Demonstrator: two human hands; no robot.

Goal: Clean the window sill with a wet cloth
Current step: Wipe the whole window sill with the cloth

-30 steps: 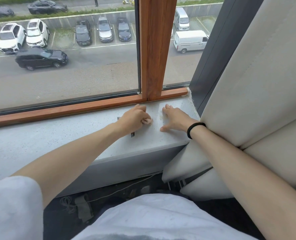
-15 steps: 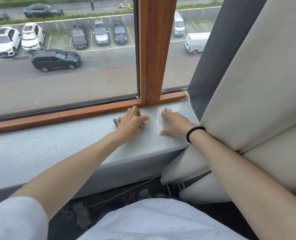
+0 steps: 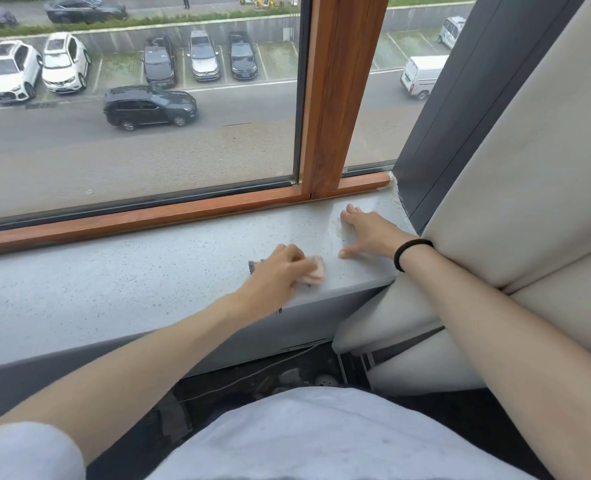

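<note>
A speckled pale grey window sill (image 3: 131,278) runs under a wood-framed window. My left hand (image 3: 280,271) lies near the sill's front edge with a small pinkish cloth (image 3: 316,271) bunched under its curled fingers; a dark checked corner of the cloth shows at the hand's far side. My right hand (image 3: 366,233) rests flat on the sill's right end, fingers spread, next to a yellowish stain (image 3: 339,230). A black band circles that wrist.
The wooden window frame (image 3: 335,98) stands right behind the hands. A cream padded panel (image 3: 529,168) and a dark grey wall strip (image 3: 460,109) close off the sill's right end. Cables and dark floor lie below the sill.
My left hand has slid the cloth from near the window frame toward the sill's front edge. My right hand stays planted in the same spot.
</note>
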